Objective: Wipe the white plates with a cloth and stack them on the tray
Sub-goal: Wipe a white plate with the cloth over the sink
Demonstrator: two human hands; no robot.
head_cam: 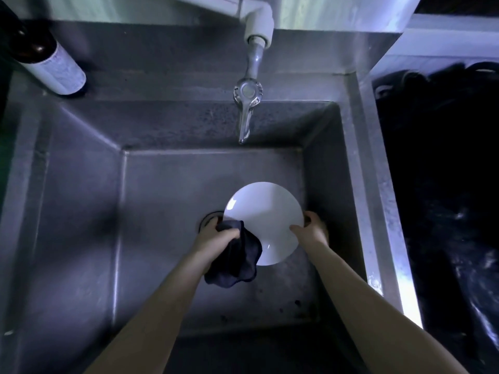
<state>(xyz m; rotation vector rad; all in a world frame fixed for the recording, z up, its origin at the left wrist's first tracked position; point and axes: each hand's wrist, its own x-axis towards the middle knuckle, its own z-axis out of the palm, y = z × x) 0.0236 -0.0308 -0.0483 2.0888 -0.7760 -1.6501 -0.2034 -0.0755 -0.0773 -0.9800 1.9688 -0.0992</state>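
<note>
Head view, looking straight down: the left hand [216, 234] is curled tight round a bunched dark cloth [237, 261], pinning the upper part of it against the left edge of the white plate [266, 211] while the rest hangs loose below the wrist. The right hand [310, 229] grips the opposite rim, thumb lying on the plate's upper face and fingers tucked beneath. Held from both sides like this, the plate is braced so the cloth can press on it without tipping it, a sensible hold for wiping.

The plate is off the bottom, tilted slightly, low inside the steel sink [81, 198] and over its right half. It partly covers the drain [209, 218], which shows just left of the cloth hand. Holding it there likely lets any drips fall into the basin.

Above, the tap [247, 109] points down into the basin; no water is seen running. A brown bottle [51, 66] with a pale label lies on the ledge at the far left corner. Dark, glossy material fills the space right of the sink — too dim to identify. No tray is in view, so stacking has yet to come for this plate.
</note>
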